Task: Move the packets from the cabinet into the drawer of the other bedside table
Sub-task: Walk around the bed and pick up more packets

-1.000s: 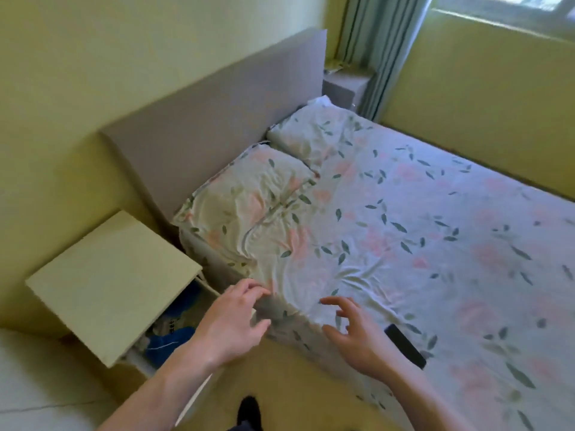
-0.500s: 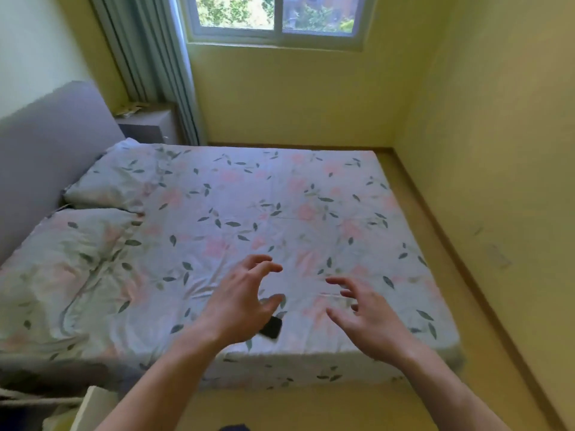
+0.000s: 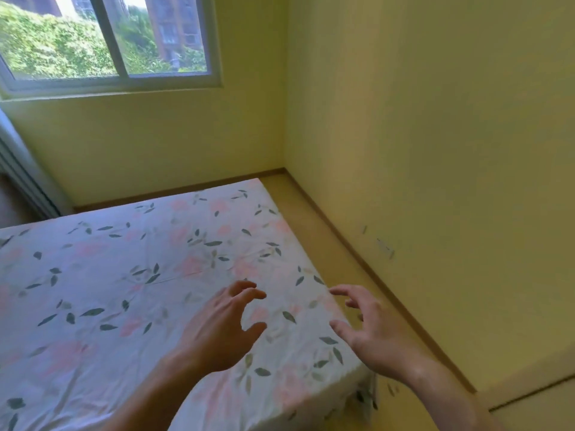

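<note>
Over the bed's (image 3: 130,275) lower-right corner, both hands hover empty — left hand (image 3: 222,331) and right hand (image 3: 370,329) with fingers loosely curled, holding nothing. No packets, cabinet or drawer show in frame — so their direction and the nearer hand cannot be told.

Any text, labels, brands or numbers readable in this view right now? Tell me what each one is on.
None readable.
Floral-print bed sheet: leaf and flower pattern only, no words.
Pale yellow wall: a few small dark scuff marks, not lettering.
Buildings beyond the white-framed window: no legible signs.
Left hand and right hand: bare, holding nothing printed.
</note>
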`<control>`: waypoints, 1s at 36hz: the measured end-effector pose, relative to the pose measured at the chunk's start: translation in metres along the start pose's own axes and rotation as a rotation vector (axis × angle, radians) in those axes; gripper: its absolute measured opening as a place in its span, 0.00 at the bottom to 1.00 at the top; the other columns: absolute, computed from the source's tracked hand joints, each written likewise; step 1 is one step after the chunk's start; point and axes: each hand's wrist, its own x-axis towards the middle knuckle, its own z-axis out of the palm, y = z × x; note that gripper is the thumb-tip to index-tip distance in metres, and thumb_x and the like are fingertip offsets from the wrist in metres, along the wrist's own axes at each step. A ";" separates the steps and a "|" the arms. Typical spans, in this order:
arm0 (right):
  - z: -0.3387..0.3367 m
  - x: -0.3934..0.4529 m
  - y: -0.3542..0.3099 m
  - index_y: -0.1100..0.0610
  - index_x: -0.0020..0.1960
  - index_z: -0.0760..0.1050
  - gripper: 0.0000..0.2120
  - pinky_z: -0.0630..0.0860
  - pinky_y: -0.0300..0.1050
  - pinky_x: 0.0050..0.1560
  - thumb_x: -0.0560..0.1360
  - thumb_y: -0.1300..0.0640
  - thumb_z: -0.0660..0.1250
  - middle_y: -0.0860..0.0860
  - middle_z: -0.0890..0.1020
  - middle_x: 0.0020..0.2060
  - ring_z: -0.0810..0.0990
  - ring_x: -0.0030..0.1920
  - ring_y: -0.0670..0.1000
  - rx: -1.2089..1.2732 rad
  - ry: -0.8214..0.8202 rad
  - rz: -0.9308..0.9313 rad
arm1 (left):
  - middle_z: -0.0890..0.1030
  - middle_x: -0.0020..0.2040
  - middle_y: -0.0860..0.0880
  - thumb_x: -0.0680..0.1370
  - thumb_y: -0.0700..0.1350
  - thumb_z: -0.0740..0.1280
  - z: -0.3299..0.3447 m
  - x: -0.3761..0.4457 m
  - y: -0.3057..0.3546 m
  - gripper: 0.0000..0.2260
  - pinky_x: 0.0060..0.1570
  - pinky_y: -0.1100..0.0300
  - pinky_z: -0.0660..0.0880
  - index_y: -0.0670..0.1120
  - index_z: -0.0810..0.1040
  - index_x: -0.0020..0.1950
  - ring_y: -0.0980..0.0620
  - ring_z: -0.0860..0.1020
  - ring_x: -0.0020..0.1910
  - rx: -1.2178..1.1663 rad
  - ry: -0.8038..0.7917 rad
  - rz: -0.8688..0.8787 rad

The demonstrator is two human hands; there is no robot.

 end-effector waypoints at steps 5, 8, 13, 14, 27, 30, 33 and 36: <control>-0.072 0.049 0.045 0.38 0.70 0.68 0.21 0.71 0.39 0.65 0.80 0.46 0.68 0.30 0.68 0.62 0.71 0.65 0.38 0.006 0.054 0.044 | 0.65 0.75 0.59 0.78 0.62 0.66 0.023 0.097 0.048 0.23 0.73 0.57 0.64 0.61 0.69 0.72 0.55 0.66 0.73 -0.042 -0.007 0.015; -0.113 0.072 0.076 0.37 0.69 0.68 0.20 0.71 0.40 0.65 0.80 0.47 0.68 0.30 0.68 0.62 0.71 0.65 0.39 0.008 0.089 0.061 | 0.66 0.75 0.59 0.78 0.62 0.66 0.031 0.156 0.087 0.23 0.71 0.55 0.64 0.61 0.70 0.72 0.54 0.67 0.72 -0.031 -0.004 0.068; -0.175 0.110 0.131 0.37 0.68 0.70 0.19 0.72 0.39 0.63 0.79 0.48 0.69 0.35 0.70 0.65 0.71 0.65 0.38 0.070 0.149 0.123 | 0.67 0.73 0.60 0.78 0.60 0.67 0.032 0.240 0.162 0.22 0.68 0.59 0.66 0.60 0.71 0.71 0.55 0.69 0.71 -0.078 0.018 0.145; -0.186 0.120 0.140 0.37 0.68 0.70 0.19 0.71 0.38 0.63 0.79 0.48 0.69 0.35 0.70 0.65 0.71 0.65 0.38 0.072 0.148 0.122 | 0.67 0.73 0.60 0.78 0.59 0.67 0.033 0.255 0.175 0.22 0.70 0.58 0.66 0.59 0.71 0.71 0.55 0.68 0.71 -0.107 0.016 0.155; -0.326 0.282 0.268 0.37 0.67 0.71 0.20 0.71 0.37 0.64 0.78 0.49 0.71 0.34 0.72 0.63 0.73 0.64 0.37 0.062 0.052 -0.026 | 0.66 0.74 0.60 0.78 0.59 0.68 0.071 0.442 0.276 0.22 0.71 0.59 0.65 0.61 0.69 0.72 0.57 0.66 0.72 -0.074 0.075 0.003; -0.360 0.325 0.287 0.38 0.67 0.70 0.21 0.71 0.37 0.65 0.78 0.49 0.71 0.33 0.72 0.63 0.73 0.64 0.38 0.047 0.006 -0.063 | 0.65 0.74 0.61 0.78 0.60 0.67 0.071 0.475 0.289 0.23 0.71 0.58 0.67 0.61 0.69 0.72 0.57 0.67 0.72 -0.070 0.094 -0.072; -0.384 0.373 0.298 0.38 0.68 0.70 0.21 0.72 0.37 0.66 0.77 0.49 0.71 0.34 0.72 0.63 0.73 0.64 0.38 0.022 -0.056 -0.122 | 0.63 0.75 0.62 0.77 0.62 0.67 0.071 0.496 0.296 0.23 0.73 0.56 0.66 0.63 0.68 0.72 0.56 0.66 0.73 -0.076 0.129 -0.152; -0.394 0.425 0.294 0.40 0.71 0.69 0.24 0.69 0.34 0.65 0.77 0.50 0.71 0.35 0.72 0.65 0.73 0.65 0.39 0.005 -0.136 -0.193 | 0.58 0.78 0.61 0.77 0.63 0.66 0.065 0.507 0.292 0.24 0.74 0.55 0.63 0.64 0.66 0.73 0.55 0.63 0.75 -0.052 0.182 -0.256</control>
